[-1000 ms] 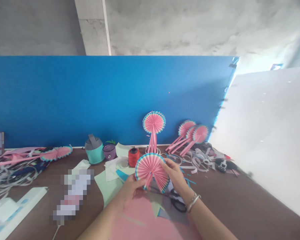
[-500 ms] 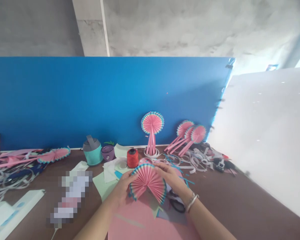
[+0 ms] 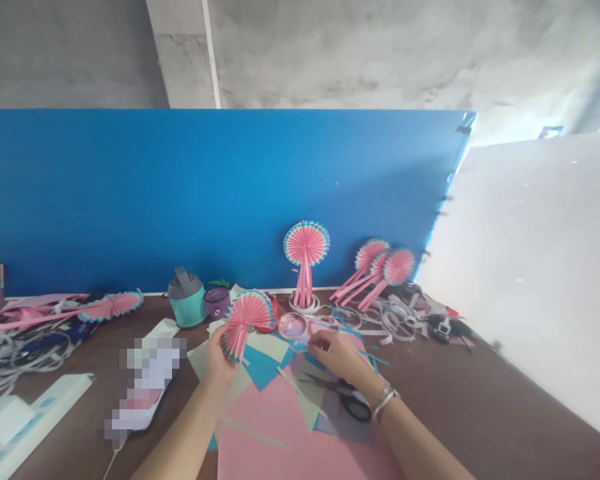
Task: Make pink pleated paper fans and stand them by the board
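A pleated pink paper fan (image 3: pixel 253 310) with a blue-and-cream edge is tilted up in my left hand (image 3: pixel 220 353), which grips it by its lower left side. My right hand (image 3: pixel 333 353) is off the fan, its fingers curled together just in front of a tape roll (image 3: pixel 324 325); whatever they hold, if anything, is hidden. Another tape roll (image 3: pixel 292 326) lies to the left of that one. Below my right hand, scissors (image 3: pixel 355 407) rest on the paper pieces. A large pink sheet (image 3: pixel 280 447) is spread between my forearms, with blue paper (image 3: pixel 265 367) at its far end.
A finished round fan (image 3: pixel 307 244) stands upright against the blue partition (image 3: pixel 205 187). Several more fans (image 3: pixel 397 267) lean at right beside white strips (image 3: pixel 397 320). A teal cup (image 3: pixel 187 303), a purple pot (image 3: pixel 217 303) and a power strip (image 3: pixel 45 407) are at left.
My right hand has let go of the fan and drawn slightly back. My left hand has carried the fan left and up, turning it and uncovering the blue paper and scissors.
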The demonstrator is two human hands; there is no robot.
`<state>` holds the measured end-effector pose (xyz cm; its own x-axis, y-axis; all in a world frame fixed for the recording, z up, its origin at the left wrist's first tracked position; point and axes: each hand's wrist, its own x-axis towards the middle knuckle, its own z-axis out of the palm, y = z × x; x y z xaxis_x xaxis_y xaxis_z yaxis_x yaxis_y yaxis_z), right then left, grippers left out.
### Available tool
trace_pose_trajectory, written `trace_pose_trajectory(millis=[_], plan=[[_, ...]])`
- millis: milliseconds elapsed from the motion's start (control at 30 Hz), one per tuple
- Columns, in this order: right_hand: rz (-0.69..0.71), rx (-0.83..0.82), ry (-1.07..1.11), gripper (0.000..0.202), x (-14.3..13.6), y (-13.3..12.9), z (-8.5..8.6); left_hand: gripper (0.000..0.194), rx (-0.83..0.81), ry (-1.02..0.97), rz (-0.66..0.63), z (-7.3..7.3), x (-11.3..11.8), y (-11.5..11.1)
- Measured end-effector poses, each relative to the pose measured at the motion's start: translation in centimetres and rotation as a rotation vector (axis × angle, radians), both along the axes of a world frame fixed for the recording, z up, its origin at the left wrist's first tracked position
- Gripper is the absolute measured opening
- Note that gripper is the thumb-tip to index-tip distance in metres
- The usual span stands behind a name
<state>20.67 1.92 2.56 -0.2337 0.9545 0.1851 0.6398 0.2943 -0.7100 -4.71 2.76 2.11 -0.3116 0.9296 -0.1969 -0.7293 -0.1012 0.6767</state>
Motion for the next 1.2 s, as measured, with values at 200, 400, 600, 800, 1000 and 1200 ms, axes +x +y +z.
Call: trace_pose_trajectory(millis=[200, 400, 600, 800, 1000, 1200], plan=[[0.419, 0.030, -0.201, 0.024, -2.6, -3.0, 1.1, 0.013, -0.045, -0.162, 0.089, 1.2, 0.2, 0.0], [0.442, 0.038, -0.390, 0.087, -3.6, -3.3, -1.1, 0.014, -0.055, -0.221, 0.103, 1.5, 0.2, -0.3], [0.247, 0.056, -0.454, 0.091, -3.0, -2.4, -1.6, 0.015, -0.066, -0.241, 0.095, 1.7, 0.2, -0.3], [0.136, 0.066, -0.559, 0.040, -1.2, -2.2, 0.4, 0.014, -0.066, -0.250, 0.101, 1.4, -0.3, -0.1], [0.032, 0.038, -0.721, 0.038, 0.1, -1.4, 0.3, 0.014, -0.062, -0.252, 0.091, 1.1, -0.5, 0.0], [-0.268, 0.157, -0.680, 0.034, 0.6, 0.1, -0.3, 0.018, -0.071, -0.252, 0.096, 1.1, -0.4, 0.0]])
